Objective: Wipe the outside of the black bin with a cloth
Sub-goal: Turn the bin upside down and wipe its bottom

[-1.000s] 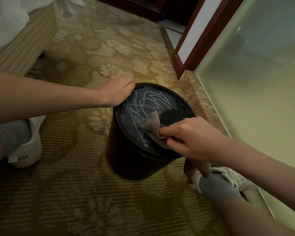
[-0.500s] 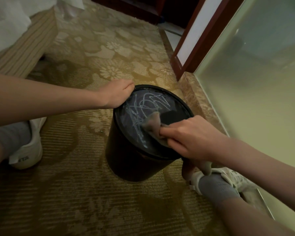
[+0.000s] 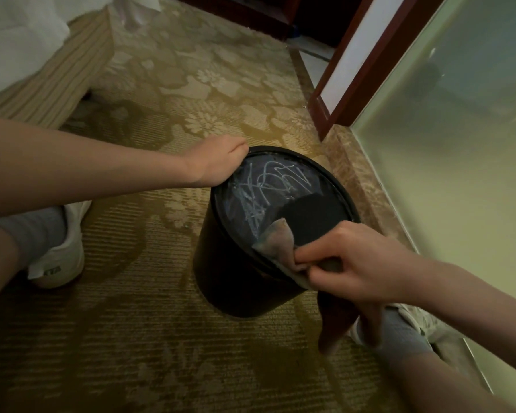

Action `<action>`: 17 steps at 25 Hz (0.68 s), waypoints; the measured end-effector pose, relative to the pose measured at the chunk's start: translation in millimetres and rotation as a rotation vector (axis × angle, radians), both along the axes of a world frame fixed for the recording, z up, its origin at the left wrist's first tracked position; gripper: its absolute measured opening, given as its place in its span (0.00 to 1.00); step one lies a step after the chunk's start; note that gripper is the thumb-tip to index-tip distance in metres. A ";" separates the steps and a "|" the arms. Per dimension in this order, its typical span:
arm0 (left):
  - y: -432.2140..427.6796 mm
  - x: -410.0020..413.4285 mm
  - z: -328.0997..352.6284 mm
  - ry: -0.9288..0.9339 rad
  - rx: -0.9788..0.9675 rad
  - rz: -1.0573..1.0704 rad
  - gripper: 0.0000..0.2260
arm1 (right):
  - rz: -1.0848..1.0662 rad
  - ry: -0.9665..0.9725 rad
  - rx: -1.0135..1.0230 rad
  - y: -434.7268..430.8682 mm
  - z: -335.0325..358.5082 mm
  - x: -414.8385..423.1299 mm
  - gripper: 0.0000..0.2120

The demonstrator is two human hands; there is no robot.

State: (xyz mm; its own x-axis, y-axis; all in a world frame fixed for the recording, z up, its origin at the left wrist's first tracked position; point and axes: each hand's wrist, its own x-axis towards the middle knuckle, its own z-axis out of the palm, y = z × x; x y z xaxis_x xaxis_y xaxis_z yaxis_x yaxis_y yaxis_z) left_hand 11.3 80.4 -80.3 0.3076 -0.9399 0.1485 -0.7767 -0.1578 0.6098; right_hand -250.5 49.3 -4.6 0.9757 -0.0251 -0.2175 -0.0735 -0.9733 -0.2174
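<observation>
Patterned carpet (image 3: 131, 338) carries the black bin (image 3: 227, 278), which stands between both hands. The left hand (image 3: 218, 163) curls over the far rim. The right hand (image 3: 349, 269) pinches the limp cloth (image 3: 276, 242) at the near rim. The bin is probably light, rigid and easily tipped, so hold it by the rim.

The bin (image 3: 239, 281) stands on the carpet (image 3: 131, 338) between my left shoe (image 3: 63, 251) and my right shoe (image 3: 414, 320). My left hand (image 3: 218, 162) grips its far rim. My right hand (image 3: 349, 263) holds the cloth (image 3: 277, 242) against its near rim. Beyond lie a bed (image 3: 57, 76) at far left and a glass panel (image 3: 444, 174) along the right.
</observation>
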 end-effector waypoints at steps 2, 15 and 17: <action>-1.3 0.1 0.1 0.017 -0.009 -0.004 0.17 | 0.028 0.008 -0.066 2.7 3.3 5.6 0.07; -0.9 -2.6 2.7 0.019 -0.020 0.002 0.16 | 0.017 0.197 -0.163 6.5 24.9 4.9 0.11; -0.7 -1.9 2.7 0.008 -0.023 -0.003 0.16 | 0.065 0.141 -0.241 10.4 18.9 12.3 0.08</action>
State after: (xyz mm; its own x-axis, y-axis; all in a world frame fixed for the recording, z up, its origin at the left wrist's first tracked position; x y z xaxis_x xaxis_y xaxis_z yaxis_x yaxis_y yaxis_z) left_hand 9.5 79.8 -77.6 0.3065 -0.9371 0.1671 -0.7720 -0.1420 0.6196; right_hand -238.2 59.7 14.3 0.9376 -0.0311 -0.3464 -0.0227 -0.9993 0.0285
